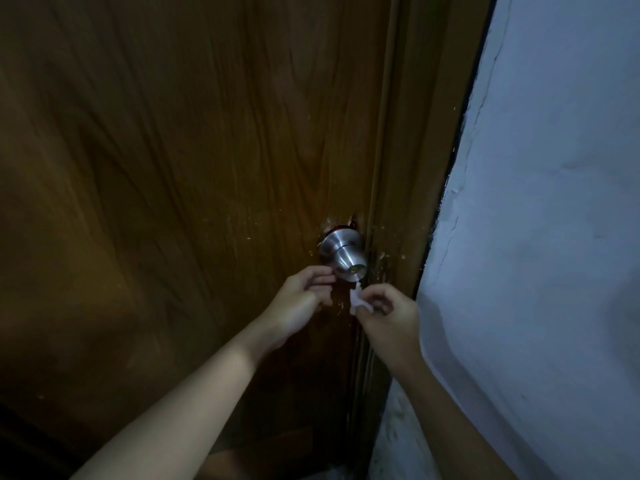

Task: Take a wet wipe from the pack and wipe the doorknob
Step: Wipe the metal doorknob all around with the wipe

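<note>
Two bare forearms reach up from the bottom edge toward one doorknob [343, 255], and each ends in one hand. The left hand [300, 300] sits just below and to the left of the doorknob, wrist bent, palm turned toward the right, fingers curled inward with the fingertips close to the knob's lower left side; whether they touch the metal cannot be told. It appears to hold nothing. The right hand [389, 315] is below and slightly right of the doorknob, knuckles up, thumb and forefinger pinched together on one small white wet wipe [358, 299]. The wipe is crumpled, and its upper end rises from the pinch to just under the doorknob's face, right at its lower edge. The two hands are near each other with the wipe between them.

The single doorknob is a round brushed-metal one with a keyhole in its face, mounted on one dark brown wooden door [173, 168], close to the door's right edge. Right of the doorknob runs the brown door frame [412, 168], and beyond it one pale, rough wall [554, 202].
</note>
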{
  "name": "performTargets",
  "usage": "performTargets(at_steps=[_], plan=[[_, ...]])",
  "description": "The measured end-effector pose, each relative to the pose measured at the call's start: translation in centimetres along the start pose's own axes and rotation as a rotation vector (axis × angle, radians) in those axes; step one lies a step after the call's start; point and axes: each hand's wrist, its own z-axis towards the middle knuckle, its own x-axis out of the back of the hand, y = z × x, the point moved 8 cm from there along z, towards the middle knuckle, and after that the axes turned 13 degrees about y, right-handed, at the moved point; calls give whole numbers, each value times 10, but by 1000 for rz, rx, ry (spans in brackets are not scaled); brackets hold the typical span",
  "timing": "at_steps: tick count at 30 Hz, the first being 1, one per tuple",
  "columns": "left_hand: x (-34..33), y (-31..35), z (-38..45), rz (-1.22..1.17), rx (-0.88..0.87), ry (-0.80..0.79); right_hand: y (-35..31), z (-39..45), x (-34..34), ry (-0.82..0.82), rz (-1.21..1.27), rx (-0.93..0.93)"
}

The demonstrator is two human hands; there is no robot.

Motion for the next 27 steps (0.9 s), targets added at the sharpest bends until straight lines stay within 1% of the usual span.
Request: performTargets(at_steps=[2,4,7,10,15,19,23,27], plan=[[-2,-6,-4,43,19,-1,1,2,-1,-45,110,-122],[-5,-7,-9,73,17,-12,0,1,-5,-100,122,-167],[-9,1,-16,78,-35,-17,-2,-1,-9,-154,133,-222],[-8,8,-21,93,-100,23,-7,-5,-9,-197,165,-265],[4,23,-40,129,-195,63,-38,-19,-3,-265,149,-163],[13,36,-58,174,-228,91,-62,-34,4,-290,176,-176],[17,48,-86,226,-284,46,-90,-55,16,-278,142,-124],[21,54,-129,279,-350,12,-108,-87,41,-194,22,-83]])
